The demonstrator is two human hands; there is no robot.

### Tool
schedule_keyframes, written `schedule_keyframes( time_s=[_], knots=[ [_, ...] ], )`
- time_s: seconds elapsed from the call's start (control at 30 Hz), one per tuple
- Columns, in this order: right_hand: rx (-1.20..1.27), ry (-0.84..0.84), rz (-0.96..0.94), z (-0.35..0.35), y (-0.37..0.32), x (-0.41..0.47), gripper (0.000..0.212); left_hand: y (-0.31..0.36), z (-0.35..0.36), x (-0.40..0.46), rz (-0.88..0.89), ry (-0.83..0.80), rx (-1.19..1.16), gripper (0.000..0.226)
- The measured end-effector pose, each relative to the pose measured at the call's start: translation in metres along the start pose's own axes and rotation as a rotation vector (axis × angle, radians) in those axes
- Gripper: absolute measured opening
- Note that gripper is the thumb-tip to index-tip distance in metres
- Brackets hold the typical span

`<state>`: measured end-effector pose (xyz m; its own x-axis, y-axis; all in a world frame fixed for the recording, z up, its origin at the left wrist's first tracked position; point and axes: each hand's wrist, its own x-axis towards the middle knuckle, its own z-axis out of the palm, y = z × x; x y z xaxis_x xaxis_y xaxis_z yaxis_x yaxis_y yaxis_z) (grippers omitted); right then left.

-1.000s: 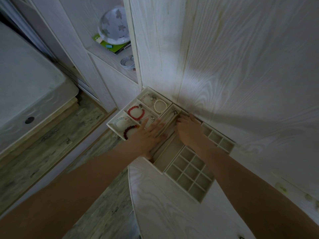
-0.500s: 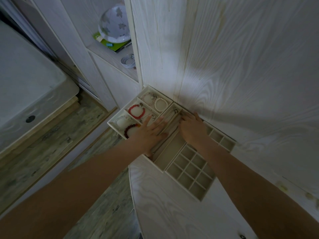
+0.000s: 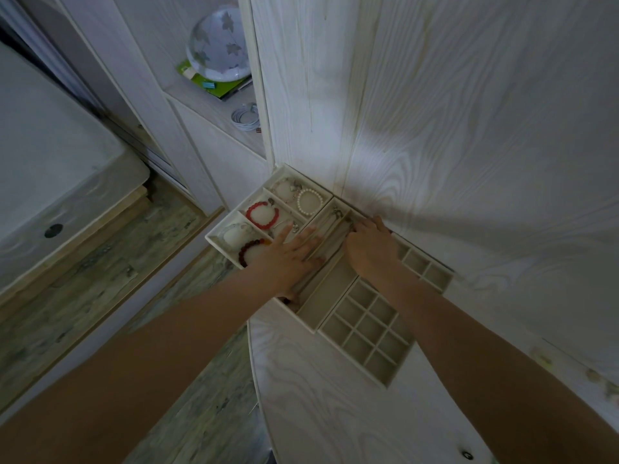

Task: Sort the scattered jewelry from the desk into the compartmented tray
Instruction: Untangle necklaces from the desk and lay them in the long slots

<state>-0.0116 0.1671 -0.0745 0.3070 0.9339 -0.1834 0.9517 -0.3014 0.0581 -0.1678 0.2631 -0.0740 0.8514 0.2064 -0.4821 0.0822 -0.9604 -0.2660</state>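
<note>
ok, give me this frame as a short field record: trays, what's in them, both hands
bracelet tray: at the desk's left edge, wide compartments
red bracelet: middle compartment
white bead bracelet: far compartment
dark red bracelet: near compartment, partly under the left hand
long-slot tray: centre, thin chains in its far slots
grid tray: nearest, visible small cells bare
left hand: flat, fingers straight, on the long-slot tray
right hand: fingertips at the far end of the slots; grip cannot be told
desk: white woodgrain
</note>
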Motion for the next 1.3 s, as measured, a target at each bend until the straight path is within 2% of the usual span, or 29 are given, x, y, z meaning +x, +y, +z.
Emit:
schedule_keyframes(
  time_s=[0.2,0.47,0.57,0.7,0.77,0.87,1.07,1.3],
  knots=[
    [0.029,0.004,0.007,-0.001,0.001,-0.003,0.027,0.003,-0.002,-0.002,-0.004,-0.006,-0.026,0.099],
    [0.190,0.105,0.056,-0.026,-0.010,-0.028,0.035,0.009,-0.015,-0.012,-0.031,0.075,-0.164,0.059],
    [0.249,0.077,0.129,-0.035,-0.011,-0.047,0.035,0.013,-0.034,-0.015,-0.054,0.131,-0.341,0.044],
    [0.431,-0.059,0.333,-0.038,0.001,-0.081,0.038,0.035,-0.061,-0.010,-0.114,0.153,-0.677,0.033],
    [0.506,-0.093,0.433,-0.033,0.012,-0.105,0.038,0.057,-0.072,-0.003,-0.097,0.177,-0.782,0.031],
    [0.580,-0.068,0.578,-0.022,0.031,-0.151,0.034,0.100,-0.088,0.002,-0.060,0.230,-0.803,0.024],
    [0.662,-0.027,0.632,0.011,0.065,-0.261,0.044,0.201,-0.115,-0.001,-0.062,0.307,-0.727,0.030],
    [0.696,-0.095,0.665,0.057,0.105,-0.384,0.046,0.335,-0.134,-0.016,-0.018,0.315,-0.722,0.029]
  ],
)
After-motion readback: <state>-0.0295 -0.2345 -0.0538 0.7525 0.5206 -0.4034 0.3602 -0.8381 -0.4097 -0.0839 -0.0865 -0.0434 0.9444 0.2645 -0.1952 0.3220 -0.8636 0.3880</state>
